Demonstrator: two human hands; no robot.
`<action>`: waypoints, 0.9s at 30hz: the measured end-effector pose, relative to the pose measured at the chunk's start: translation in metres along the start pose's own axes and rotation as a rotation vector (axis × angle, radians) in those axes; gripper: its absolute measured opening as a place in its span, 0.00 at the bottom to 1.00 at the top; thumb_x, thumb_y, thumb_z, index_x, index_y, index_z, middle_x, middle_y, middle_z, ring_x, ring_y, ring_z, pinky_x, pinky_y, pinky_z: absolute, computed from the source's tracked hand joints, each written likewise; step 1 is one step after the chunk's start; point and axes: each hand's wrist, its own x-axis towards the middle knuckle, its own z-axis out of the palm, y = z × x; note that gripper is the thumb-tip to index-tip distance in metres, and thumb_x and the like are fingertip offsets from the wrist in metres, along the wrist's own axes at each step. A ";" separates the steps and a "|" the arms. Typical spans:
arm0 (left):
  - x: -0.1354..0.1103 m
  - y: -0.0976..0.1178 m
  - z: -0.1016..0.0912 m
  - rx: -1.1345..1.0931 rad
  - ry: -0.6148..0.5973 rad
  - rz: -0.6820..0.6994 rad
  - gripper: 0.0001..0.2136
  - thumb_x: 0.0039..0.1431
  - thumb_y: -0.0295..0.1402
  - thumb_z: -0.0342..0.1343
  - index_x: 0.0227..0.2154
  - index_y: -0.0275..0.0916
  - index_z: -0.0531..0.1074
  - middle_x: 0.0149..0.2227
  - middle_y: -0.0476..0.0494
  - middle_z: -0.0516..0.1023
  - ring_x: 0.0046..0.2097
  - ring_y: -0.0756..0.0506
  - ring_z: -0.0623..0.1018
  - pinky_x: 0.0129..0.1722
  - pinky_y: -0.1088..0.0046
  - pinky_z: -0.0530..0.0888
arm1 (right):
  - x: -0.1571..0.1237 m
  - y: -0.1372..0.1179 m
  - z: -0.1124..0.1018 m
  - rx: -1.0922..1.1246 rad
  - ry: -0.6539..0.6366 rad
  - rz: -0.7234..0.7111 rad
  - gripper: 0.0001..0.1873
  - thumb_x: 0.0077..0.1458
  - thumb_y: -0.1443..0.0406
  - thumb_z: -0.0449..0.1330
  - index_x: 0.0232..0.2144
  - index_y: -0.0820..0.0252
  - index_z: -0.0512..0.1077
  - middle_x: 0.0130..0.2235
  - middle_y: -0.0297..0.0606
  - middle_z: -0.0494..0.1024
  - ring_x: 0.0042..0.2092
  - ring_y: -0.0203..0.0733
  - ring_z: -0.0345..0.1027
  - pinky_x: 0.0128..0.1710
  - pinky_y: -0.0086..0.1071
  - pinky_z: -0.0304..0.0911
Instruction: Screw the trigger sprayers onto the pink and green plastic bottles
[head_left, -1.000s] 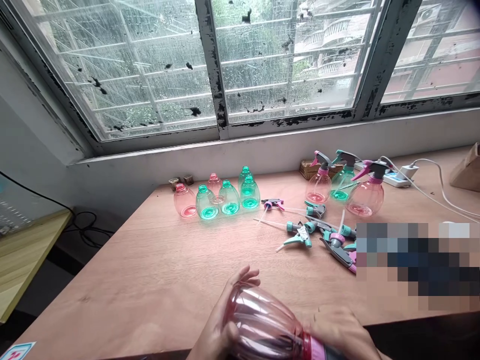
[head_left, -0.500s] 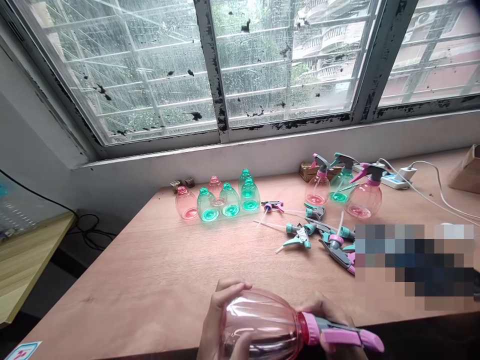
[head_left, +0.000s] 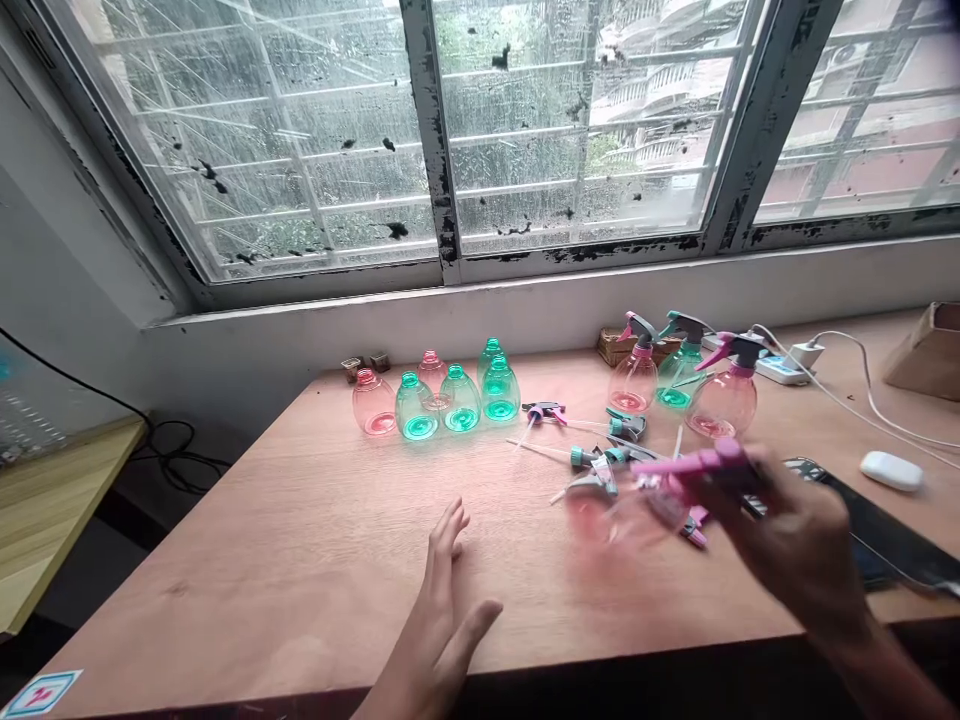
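My right hand [head_left: 787, 530] grips a pink spray bottle [head_left: 622, 525] by its pink and grey trigger head, in the air over the right part of the table. Motion smears the bottle's body, which tilts toward the left. My left hand [head_left: 450, 610] is open above the front of the table, thumb and fingers apart, holding nothing. Behind the moving bottle lie several loose trigger sprayers [head_left: 600, 460], teal and pink with grey, some partly hidden by it. Farther back on the right stand a pink spray bottle [head_left: 722, 400], a green one [head_left: 679, 375] and another pink one [head_left: 631, 383].
Several headless green bottles [head_left: 460, 402] and pink bottles [head_left: 373, 405] stand toward the window. At right lie a black phone [head_left: 892, 530], a white case [head_left: 891, 470], a power strip [head_left: 784, 368] with cables, and a cardboard box [head_left: 926, 350]. A label [head_left: 41, 692] marks the front left corner.
My left hand has let go of the pink spray bottle and opened. My right hand has carried the bottle up and to the right, its head now raised.
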 end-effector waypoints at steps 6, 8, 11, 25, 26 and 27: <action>0.001 0.001 -0.004 0.190 -0.131 0.036 0.31 0.66 0.40 0.51 0.67 0.56 0.43 0.72 0.43 0.47 0.69 0.33 0.55 0.65 0.47 0.61 | 0.120 0.044 -0.014 -0.692 -0.198 -0.077 0.19 0.64 0.52 0.54 0.43 0.61 0.73 0.31 0.47 0.79 0.31 0.51 0.71 0.27 0.33 0.52; 0.002 0.002 -0.003 0.245 -0.141 0.060 0.32 0.66 0.39 0.51 0.67 0.56 0.42 0.71 0.43 0.49 0.69 0.35 0.57 0.65 0.49 0.62 | 0.141 0.056 -0.006 -0.736 -0.260 -0.056 0.16 0.63 0.55 0.57 0.40 0.63 0.73 0.34 0.52 0.80 0.33 0.53 0.71 0.27 0.35 0.51; 0.002 0.004 -0.001 0.297 -0.157 0.092 0.32 0.66 0.39 0.52 0.67 0.56 0.43 0.70 0.44 0.53 0.69 0.36 0.58 0.66 0.52 0.62 | 0.152 0.069 0.010 -0.787 -0.313 -0.023 0.17 0.65 0.56 0.55 0.42 0.65 0.73 0.38 0.57 0.81 0.36 0.56 0.73 0.28 0.36 0.50; -0.002 0.012 -0.007 0.199 -0.236 -0.045 0.29 0.66 0.43 0.51 0.66 0.56 0.48 0.66 0.41 0.62 0.65 0.36 0.66 0.63 0.51 0.65 | 0.167 0.084 0.045 -1.004 -0.361 0.101 0.17 0.64 0.59 0.59 0.52 0.62 0.69 0.51 0.44 0.75 0.45 0.47 0.74 0.43 0.45 0.72; -0.002 0.012 -0.006 0.183 -0.226 -0.047 0.29 0.65 0.44 0.52 0.66 0.56 0.49 0.65 0.41 0.64 0.64 0.36 0.67 0.62 0.51 0.65 | 0.168 0.084 0.045 -1.014 -0.359 0.105 0.17 0.64 0.59 0.59 0.52 0.62 0.69 0.51 0.44 0.75 0.44 0.47 0.74 0.43 0.45 0.72; -0.002 0.012 -0.006 0.168 -0.208 -0.046 0.29 0.65 0.43 0.53 0.66 0.55 0.51 0.64 0.40 0.65 0.63 0.36 0.68 0.62 0.52 0.66 | 0.169 0.085 0.045 -1.023 -0.356 0.108 0.18 0.64 0.59 0.59 0.53 0.62 0.69 0.51 0.44 0.75 0.44 0.47 0.74 0.42 0.44 0.72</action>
